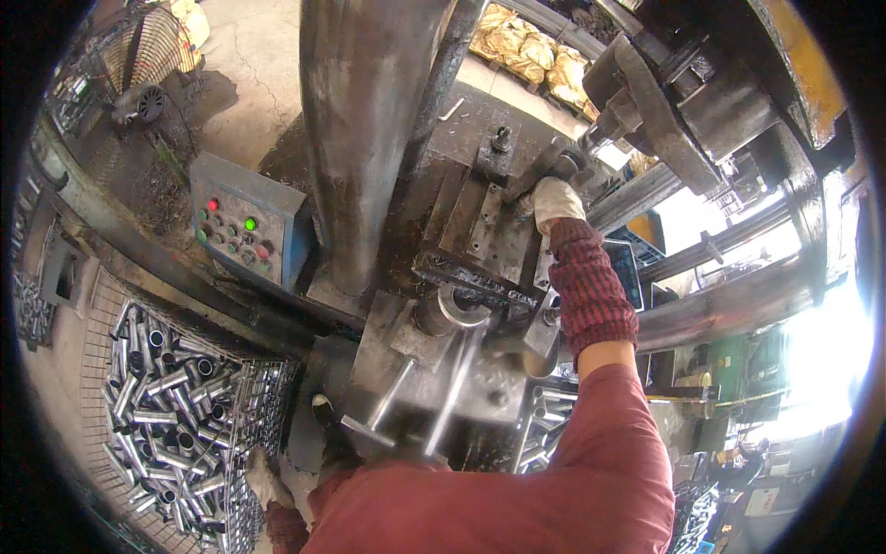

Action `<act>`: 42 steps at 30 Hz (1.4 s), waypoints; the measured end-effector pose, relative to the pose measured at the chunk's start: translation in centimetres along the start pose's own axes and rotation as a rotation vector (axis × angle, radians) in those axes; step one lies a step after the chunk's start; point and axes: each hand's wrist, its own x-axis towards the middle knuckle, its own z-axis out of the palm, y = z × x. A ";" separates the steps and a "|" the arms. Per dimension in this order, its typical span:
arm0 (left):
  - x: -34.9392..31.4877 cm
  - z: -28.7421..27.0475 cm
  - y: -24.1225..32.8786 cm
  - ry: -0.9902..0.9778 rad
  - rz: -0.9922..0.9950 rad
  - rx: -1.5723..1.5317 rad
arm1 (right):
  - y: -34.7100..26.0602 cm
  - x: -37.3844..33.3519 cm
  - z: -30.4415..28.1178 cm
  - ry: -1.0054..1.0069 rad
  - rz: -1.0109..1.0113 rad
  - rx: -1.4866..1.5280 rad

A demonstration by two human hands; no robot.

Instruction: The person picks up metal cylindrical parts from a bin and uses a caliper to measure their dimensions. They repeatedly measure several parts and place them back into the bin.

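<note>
My right arm, in a red sleeve with a dark checked cuff cover, stretches forward into the press. My right hand [556,199], in a pale work glove, is at the dark round metal part [565,166] beside the die block [475,217]. Its fingers are turned away, so their grip is hidden. Low at my left side hangs my left hand [265,478], also gloved, next to the wire basket [261,406]. Short shiny metal tubes [166,415] fill that basket. The left fingers are too indistinct to read. In front of my body sits a half-round metal cradle [452,312] with a T-shaped handle [380,411].
A control box [245,217] with lit red and green buttons stands left of a thick steel column [365,120]. Heavy press parts [664,111] hang at upper right. A caged fan [148,55] is at far left. Yellowish sacks [526,51] lie beyond the machine.
</note>
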 end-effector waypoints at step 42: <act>0.7 2.5 3.2 0.290 -0.430 -0.602 | -1.9 -0.1 -1.2 -0.092 0.064 -0.155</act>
